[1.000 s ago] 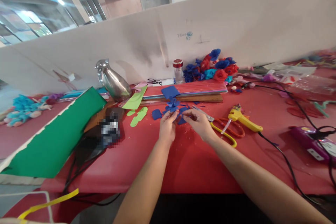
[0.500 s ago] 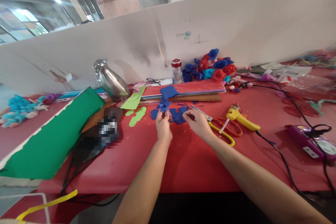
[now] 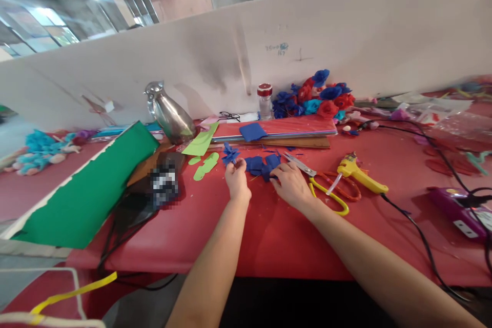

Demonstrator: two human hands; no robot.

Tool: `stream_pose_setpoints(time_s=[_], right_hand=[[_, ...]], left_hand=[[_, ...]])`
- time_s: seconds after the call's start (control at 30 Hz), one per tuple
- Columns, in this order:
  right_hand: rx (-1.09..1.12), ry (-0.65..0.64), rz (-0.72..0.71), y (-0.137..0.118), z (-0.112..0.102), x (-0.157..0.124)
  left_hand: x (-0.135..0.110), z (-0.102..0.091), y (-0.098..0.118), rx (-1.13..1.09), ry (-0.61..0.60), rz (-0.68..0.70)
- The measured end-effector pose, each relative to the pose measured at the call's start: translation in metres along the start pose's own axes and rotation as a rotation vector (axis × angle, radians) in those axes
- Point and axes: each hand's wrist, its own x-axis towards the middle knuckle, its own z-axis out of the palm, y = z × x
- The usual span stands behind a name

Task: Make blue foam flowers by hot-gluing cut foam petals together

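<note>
The left hand (image 3: pixel 237 179) is pinching a blue paper flower (image 3: pixel 230 153); the right hand (image 3: pixel 292 184) is curling at the blue paper pieces (image 3: pixel 272 161)' near right edge, grip unclear.

Craft workshop: glue gun (image 3: pixel 357 173), scissors (image 3: pixel 307 168), artificial flowers (image 3: pixel 326 94).

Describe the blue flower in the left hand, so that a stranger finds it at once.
On the red table, find the paper stack at the middle. Just in front of its left part, the left hand holds the blue flower. Its petals spread out, whereas the loose blue pieces to its right lie on the table.
</note>
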Motion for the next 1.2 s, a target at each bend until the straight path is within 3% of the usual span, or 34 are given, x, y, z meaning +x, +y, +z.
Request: stream_pose_setpoints(time_s=[0.2, 0.33, 0.47, 0.63, 0.83, 1.1, 1.2], right_hand=[[0.002, -0.004, -0.013, 0.002, 0.002, 0.001], [0.036, 0.032, -0.002, 0.002, 0.001, 0.001], [0.058, 0.062, 0.033, 0.002, -0.002, 0.003], [0.017, -0.048, 0.045, -0.003, -0.002, 0.020], [-0.066, -0.198, 0.126, -0.019, 0.002, 0.050], [-0.103, -0.228, 0.166, -0.024, 0.006, 0.061], [-0.069, -0.177, 0.169, -0.020, 0.009, 0.062]], left_hand=[[-0.010, 0.005, 0.001, 0.080, -0.220, -0.074], [-0.013, 0.005, -0.001, 0.186, -0.275, -0.035], [-0.007, 0.003, -0.003, 0.152, -0.193, 0.006], [0.002, 0.002, -0.004, 0.084, -0.049, 0.004], [0.004, 0.002, -0.009, 0.093, -0.082, 0.015], [0.004, 0.002, -0.010, 0.085, -0.107, 0.012], [0.004, 0.002, -0.011, 0.074, -0.110, 0.009]])
